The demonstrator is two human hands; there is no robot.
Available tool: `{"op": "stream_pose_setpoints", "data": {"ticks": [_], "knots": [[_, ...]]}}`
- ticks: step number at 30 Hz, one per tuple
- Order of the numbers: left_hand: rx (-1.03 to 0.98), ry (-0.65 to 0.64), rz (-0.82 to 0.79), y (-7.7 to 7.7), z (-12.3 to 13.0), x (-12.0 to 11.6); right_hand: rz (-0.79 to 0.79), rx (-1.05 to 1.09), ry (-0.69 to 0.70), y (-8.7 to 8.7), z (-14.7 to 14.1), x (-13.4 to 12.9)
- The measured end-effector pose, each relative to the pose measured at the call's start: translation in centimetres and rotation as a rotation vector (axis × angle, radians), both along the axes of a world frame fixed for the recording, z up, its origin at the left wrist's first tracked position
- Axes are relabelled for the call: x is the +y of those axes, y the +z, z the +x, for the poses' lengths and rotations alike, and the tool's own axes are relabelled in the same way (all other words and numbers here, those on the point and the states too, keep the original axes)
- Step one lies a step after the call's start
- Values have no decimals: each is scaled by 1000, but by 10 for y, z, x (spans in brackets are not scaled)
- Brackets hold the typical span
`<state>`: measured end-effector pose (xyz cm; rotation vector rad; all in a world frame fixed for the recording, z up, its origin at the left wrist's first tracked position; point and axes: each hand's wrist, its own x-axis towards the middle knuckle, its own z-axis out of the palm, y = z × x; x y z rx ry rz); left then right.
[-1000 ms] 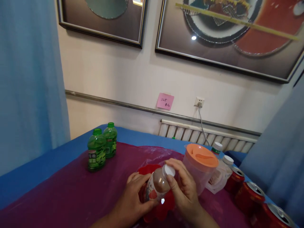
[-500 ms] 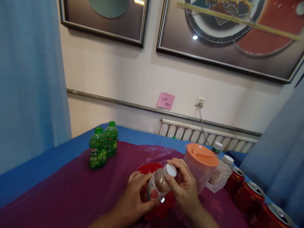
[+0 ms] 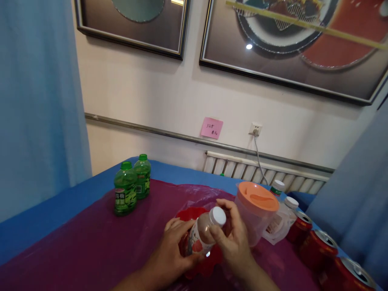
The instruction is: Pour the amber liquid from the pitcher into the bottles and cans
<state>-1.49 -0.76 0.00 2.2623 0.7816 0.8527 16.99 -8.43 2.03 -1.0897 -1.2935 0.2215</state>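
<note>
A clear bottle (image 3: 200, 233) with a white cap (image 3: 218, 216) and a fruit-patterned label leans to the right above a red scalloped dish (image 3: 194, 213). Wrapped round the bottle's body from the left is my left hand (image 3: 172, 251). My right hand (image 3: 235, 238) is at the cap end, its thumb by the bottle's shoulder and its fingers curved behind the cap, apart from the thumb. The cap is on the bottle. Part of the dish is hidden beneath the bottle and hands.
Two green bottles (image 3: 125, 190) stand at the left. A clear pitcher with an orange lid (image 3: 257, 196) is right of my hands. Beyond it are clear bottles (image 3: 286, 214) and several red cans (image 3: 318, 246). A purple sheet (image 3: 100, 242) covers much of the blue table (image 3: 57, 206).
The fingers of my right hand have loosened from the cap and spread slightly, leaving more of it visible. My left hand keeps its hold on the bottle.
</note>
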Motion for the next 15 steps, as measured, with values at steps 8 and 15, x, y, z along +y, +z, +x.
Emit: {"op": "stream_pose_setpoints", "data": {"ticks": [8,15], "knots": [[-33,15,-16,-1,-1,2,-13,170,62,-1,-8,-3],[-29,18,-13,-3,-1,2,25,173,100,0,-11,-3]]}}
